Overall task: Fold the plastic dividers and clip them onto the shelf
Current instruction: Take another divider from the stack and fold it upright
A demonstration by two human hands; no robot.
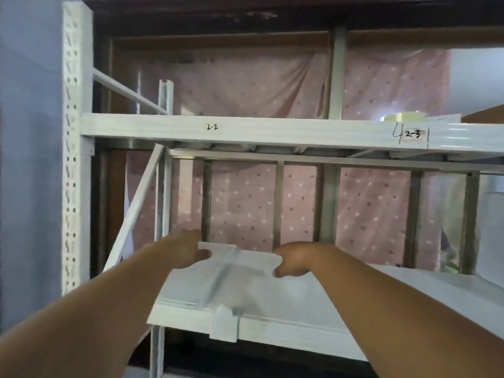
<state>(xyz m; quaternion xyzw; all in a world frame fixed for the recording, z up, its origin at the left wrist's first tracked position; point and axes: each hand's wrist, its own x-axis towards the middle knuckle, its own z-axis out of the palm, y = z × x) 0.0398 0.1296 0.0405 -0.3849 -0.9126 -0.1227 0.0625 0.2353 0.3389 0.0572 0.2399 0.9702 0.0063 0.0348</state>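
Note:
A clear plastic divider (240, 257) lies front to back across the white lower shelf (341, 301). Its near end hangs as a folded tab (223, 326) over the shelf's front edge. My left hand (188, 249) grips the left side of the divider's far end. My right hand (294, 259) grips the right side of the same end. Both arms reach in from below, with the hands near the back of the shelf. The fingertips are hidden behind the plastic.
An upper white shelf beam (245, 130) marked "2-2" and "2-3" runs overhead. A perforated white upright (73, 159) stands at left, with a diagonal brace (136, 208) beside it. Vertical metal bars (278, 203) and a pink dotted cloth (245, 203) close the back.

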